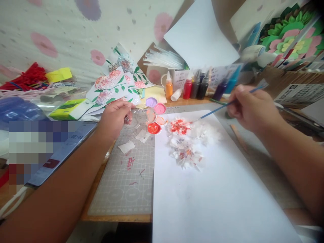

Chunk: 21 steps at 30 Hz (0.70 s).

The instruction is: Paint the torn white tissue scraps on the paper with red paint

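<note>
My right hand (246, 106) grips a blue paintbrush (222, 108), its tip beside a ruffled white paper flower cluster daubed with red (180, 126). Below it sits another white cluster with faint orange and purple marks (187, 153). Both lie on a large white paper sheet (202, 202). My left hand (116, 114) is closed on the near-left rim of a clear plastic palette (138, 118). Its round wells hold purple paint (151, 102), pink paint (160, 108), peach paint and red paint (154, 128).
A grey cutting mat (121, 189) lies under the sheet. Several paint bottles (187, 88) stand along the back. Finished flower pictures (111, 86) lean at the back left. A phone-like device (63, 148) lies on the left, a cardboard box (298, 91) on the right.
</note>
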Tool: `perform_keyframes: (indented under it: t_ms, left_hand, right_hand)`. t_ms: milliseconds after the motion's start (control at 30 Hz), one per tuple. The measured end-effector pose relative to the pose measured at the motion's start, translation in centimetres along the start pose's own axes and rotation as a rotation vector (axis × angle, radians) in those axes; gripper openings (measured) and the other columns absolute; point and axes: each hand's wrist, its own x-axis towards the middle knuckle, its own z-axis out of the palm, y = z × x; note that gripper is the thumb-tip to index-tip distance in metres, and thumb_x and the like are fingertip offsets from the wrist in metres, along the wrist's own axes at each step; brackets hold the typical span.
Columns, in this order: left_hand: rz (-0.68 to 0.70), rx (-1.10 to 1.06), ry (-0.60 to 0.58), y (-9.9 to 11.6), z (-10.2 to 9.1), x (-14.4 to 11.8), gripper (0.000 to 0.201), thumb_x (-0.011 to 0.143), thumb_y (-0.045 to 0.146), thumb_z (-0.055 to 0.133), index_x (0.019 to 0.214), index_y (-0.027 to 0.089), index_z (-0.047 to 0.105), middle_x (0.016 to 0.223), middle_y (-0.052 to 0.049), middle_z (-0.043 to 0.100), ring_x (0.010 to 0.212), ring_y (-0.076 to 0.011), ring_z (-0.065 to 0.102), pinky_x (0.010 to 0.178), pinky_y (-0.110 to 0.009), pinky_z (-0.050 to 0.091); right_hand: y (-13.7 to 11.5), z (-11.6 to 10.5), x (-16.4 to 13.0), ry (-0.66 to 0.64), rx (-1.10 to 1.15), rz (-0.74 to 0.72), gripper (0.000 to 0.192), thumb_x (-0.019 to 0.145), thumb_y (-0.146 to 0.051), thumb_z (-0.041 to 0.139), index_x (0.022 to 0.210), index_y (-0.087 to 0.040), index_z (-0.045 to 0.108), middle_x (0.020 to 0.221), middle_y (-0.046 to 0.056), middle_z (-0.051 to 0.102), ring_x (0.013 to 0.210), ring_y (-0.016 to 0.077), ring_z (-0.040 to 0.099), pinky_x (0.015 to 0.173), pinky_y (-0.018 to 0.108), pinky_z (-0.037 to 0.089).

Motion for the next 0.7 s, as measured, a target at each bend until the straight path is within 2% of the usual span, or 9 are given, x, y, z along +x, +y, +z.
perform_keyframes:
  t_ms: [133,267,500,700]
  left_hand:
    - [-0.002,-0.007,0.000,-0.1,-0.1,0.1,0.010,0.071,0.022,0.056,0.063,0.017,0.060,0.044,0.003,0.047,0.039,-0.0078,0.041,0.041,-0.022,0.031]
    - [-0.007,-0.008,-0.014,-0.4,-0.2,0.2,0.009,0.071,0.022,0.056,0.066,0.017,0.062,0.044,0.003,0.047,0.040,-0.0079,0.042,0.042,-0.021,0.032]
    - [0.006,-0.004,-0.018,-0.4,-0.3,0.2,0.009,0.071,0.023,0.057,0.067,0.017,0.062,0.044,0.003,0.047,0.039,-0.0076,0.042,0.042,-0.021,0.032]
    - [0.011,0.009,-0.016,-0.2,-0.1,0.1,0.010,0.071,0.023,0.056,0.065,0.017,0.061,0.043,0.003,0.047,0.039,-0.0079,0.041,0.041,-0.021,0.032]
  right_hand:
    - [-0.7,-0.5,0.1,0.033,0.010,-0.016,0.037,0.072,-0.043,0.066,0.054,-0.015,0.050,0.032,-0.004,0.036,0.029,0.0053,0.031,0.031,0.017,0.022]
    - [-0.9,0.2,-0.3,0.001,0.031,-0.011,0.037,0.067,-0.045,0.070,0.055,-0.015,0.051,0.033,-0.004,0.037,0.031,0.0051,0.032,0.032,0.017,0.023]
    - [-0.2,1.5,-1.1,-0.127,0.047,0.088,0.044,0.057,-0.055,0.073,0.064,-0.016,0.054,0.044,-0.002,0.052,0.038,0.0070,0.044,0.035,0.016,0.031]
    - [0.2,1.1,-0.7,-0.125,0.066,0.158,0.045,0.055,-0.054,0.075,0.067,-0.016,0.054,0.050,-0.001,0.057,0.042,0.0065,0.048,0.039,0.016,0.037]
